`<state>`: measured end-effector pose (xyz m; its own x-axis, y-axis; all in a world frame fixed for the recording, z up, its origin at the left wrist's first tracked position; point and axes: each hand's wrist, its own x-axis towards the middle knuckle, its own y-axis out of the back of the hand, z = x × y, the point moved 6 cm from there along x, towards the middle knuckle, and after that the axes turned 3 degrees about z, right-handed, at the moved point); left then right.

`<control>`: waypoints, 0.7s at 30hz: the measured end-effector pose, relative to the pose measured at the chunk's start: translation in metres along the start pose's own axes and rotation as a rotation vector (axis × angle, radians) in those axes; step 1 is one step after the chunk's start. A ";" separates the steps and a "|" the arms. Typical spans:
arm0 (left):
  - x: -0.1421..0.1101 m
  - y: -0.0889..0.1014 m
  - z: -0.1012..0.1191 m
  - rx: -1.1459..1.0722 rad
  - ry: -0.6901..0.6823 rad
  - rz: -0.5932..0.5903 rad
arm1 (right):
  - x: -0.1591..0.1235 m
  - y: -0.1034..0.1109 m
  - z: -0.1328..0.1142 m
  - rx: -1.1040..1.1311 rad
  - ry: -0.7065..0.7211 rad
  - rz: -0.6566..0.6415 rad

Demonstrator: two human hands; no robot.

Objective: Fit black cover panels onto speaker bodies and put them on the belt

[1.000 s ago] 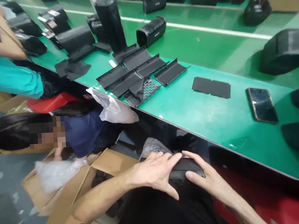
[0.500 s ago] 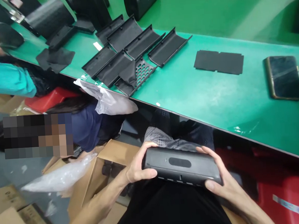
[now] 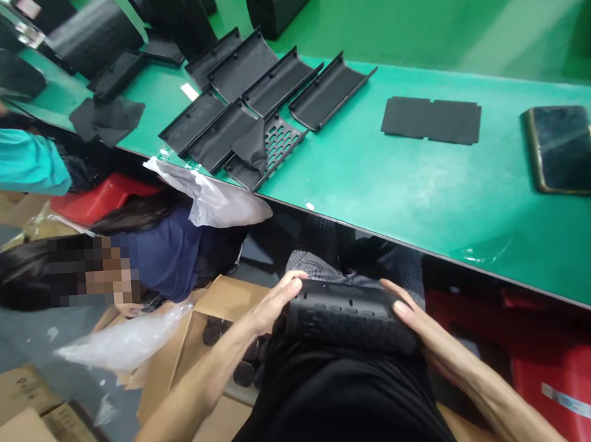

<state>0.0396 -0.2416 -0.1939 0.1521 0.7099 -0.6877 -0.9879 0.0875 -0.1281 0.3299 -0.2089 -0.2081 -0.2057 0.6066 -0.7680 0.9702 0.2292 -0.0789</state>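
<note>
A worker holds a black speaker housing (image 3: 349,316) across the lap, just below the near edge of a green bench (image 3: 399,194). The left hand (image 3: 273,306) closes on the housing's left end, fingers curled over its top; the right hand (image 3: 414,320) clasps the right end, thumb lying along the upper edge. The perforated grille face of the housing is turned up toward the camera.

On the bench, a cluster of black curved shell panels (image 3: 267,83) lies in rows, with a perforated grille plate (image 3: 275,145) at the near side of the group and partly draped by a piece of dark cloth (image 3: 251,150). To the right of them sits a flat black foam sheet (image 3: 430,121), and farther right a smartphone (image 3: 562,150) lies face up.

A crumpled clear plastic bag (image 3: 214,199) hangs over the bench edge. Below it a co-worker in a dark blue top (image 3: 162,252) bends over an open cardboard box (image 3: 207,333), beside another person's teal sleeve (image 3: 16,165).
</note>
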 end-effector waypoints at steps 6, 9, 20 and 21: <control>0.011 0.001 -0.007 -0.139 0.015 0.037 | 0.034 0.002 0.020 0.164 -0.108 0.055; 0.017 0.002 -0.016 -0.131 0.089 0.111 | 0.040 -0.001 0.025 0.226 -0.161 0.068; -0.016 0.007 0.000 -0.158 -0.262 0.100 | 0.002 0.005 -0.028 -0.371 0.187 -0.251; -0.021 0.009 0.007 -0.160 -0.290 0.131 | -0.009 0.004 -0.039 -0.419 0.226 -0.264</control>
<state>0.0276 -0.2512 -0.1759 -0.0135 0.8787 -0.4772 -0.9776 -0.1118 -0.1782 0.3304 -0.1839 -0.1763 -0.5028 0.6251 -0.5971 0.7572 0.6516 0.0445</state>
